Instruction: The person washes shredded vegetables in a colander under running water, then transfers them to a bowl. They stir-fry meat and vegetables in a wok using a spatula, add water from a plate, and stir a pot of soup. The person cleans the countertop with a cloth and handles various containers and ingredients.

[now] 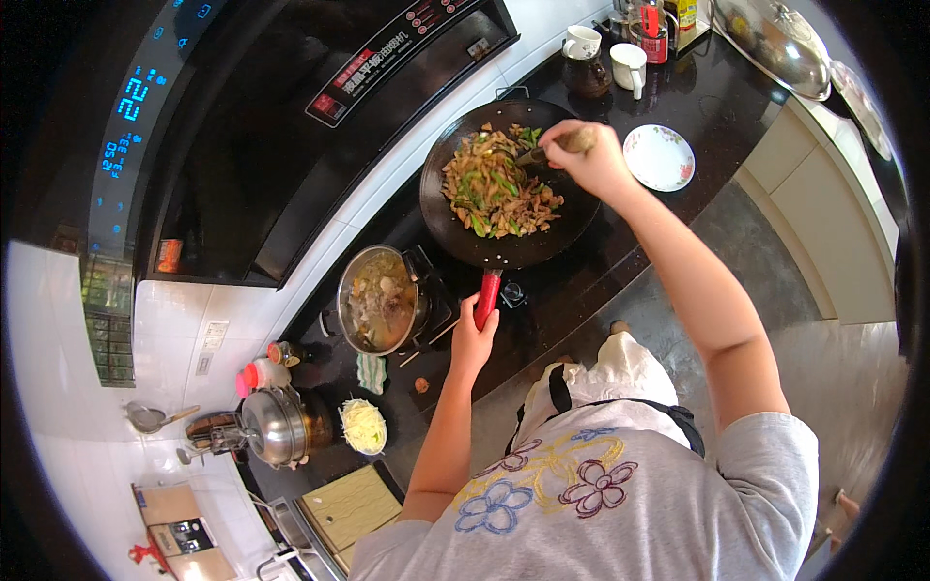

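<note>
My left hand (472,339) grips the round black wok's (523,254) red six-o'clock handle (488,297), my right hand (598,163) a tan-handled utensil (532,156).

The wok (572,213) is black, its handle (488,293) at six o'clock red, its food (499,194) brown and green, the plate (659,159) at three o'clock white with pink flowers.

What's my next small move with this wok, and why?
Probably a gentle stir: your right hand has the utensil in the brown and green food heaped in the wok, while your left hand grips its red handle.
</note>
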Motion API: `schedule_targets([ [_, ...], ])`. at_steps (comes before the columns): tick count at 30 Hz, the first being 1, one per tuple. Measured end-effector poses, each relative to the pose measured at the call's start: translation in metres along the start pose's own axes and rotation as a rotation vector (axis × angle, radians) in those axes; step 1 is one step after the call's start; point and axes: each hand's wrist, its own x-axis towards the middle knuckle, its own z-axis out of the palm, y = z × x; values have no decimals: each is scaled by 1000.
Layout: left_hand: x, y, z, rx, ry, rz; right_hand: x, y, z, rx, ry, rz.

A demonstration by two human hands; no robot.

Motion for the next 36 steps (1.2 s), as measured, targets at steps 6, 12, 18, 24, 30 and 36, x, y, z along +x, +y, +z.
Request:
schedule_targets([
  [6,2,-3,3,9,23,42,38,-56,-26,-505,162,-18],
  [12,5,-4,6,1,18,55,40,-1,17,-52,14,17],
  [18,0,14,-2,-20,-31,-90,-12,-53,8,-241,-659,-566],
  [24,-2,9,-1,-21,15,-23,-79,-156,-17,-531,-765,-656],
  [30,-4,21,-4,-6,27,16,-113,-97,10,-640,-778,-630],
  [36,-3,20,-6,-21,10,-64,-54,-72,-10,-479,-470,-483],
])
